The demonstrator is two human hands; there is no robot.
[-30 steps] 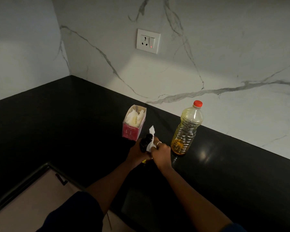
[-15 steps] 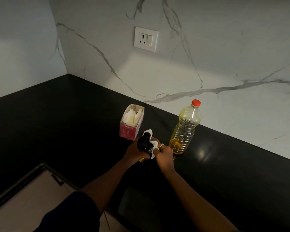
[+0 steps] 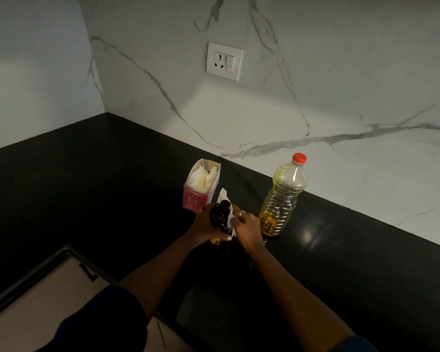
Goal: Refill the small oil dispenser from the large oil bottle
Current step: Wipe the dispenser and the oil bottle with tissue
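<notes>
Dark counter [image 3: 92,189], dispenser [image 3: 222,214] (hand-hidden)

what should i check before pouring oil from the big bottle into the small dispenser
1. Dispenser held steady: ok, left hand wraps its dark body.
2. Right hand free to lift: not ok, it presses a white tissue against the dispenser.
3. Large oil bottle opened: not ok, red cap is on.
4. Bottle upright on the black counter, near the right hand: ok.
5. Dispenser mouth open: cannot tell, too dark.
6. Spare tissues: ok, in the pink box.
</notes>
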